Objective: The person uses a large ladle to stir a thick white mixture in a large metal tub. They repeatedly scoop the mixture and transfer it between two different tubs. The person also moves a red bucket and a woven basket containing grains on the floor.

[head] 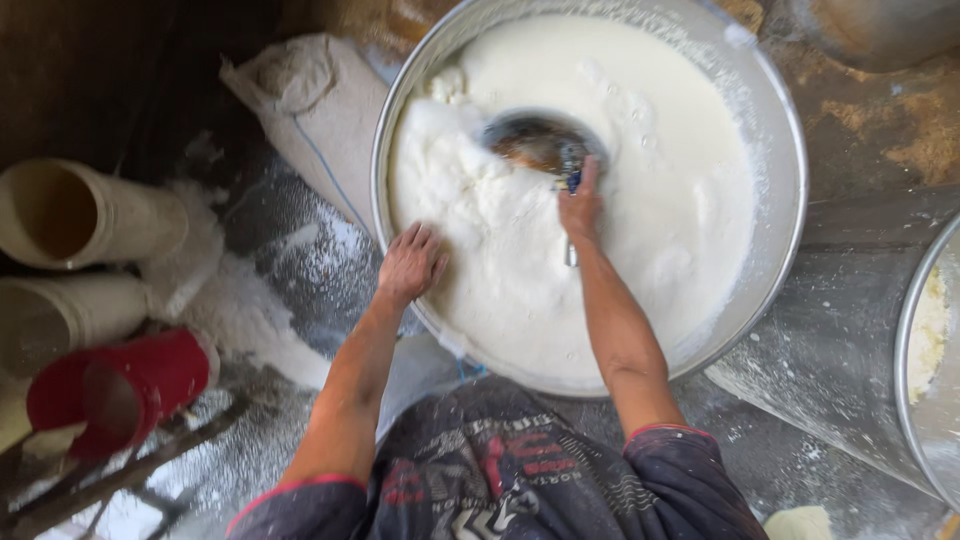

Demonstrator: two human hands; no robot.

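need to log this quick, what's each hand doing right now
Left hand: open, fingers spread, resting on the rim of the big metal basin.
Right hand: closed around the handle of a ladle dipped in the white liquid.

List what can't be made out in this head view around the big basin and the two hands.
- Ladle bowl: partly sunk in the white mixture.
- Ladle handle: mostly hidden under the right hand.
- Basin depth: hidden by the mixture.
- Left hand fingertips: bent over the basin rim, out of sight.
- Second metal pan: cut off by the right edge.
- Red container contents: too dark.
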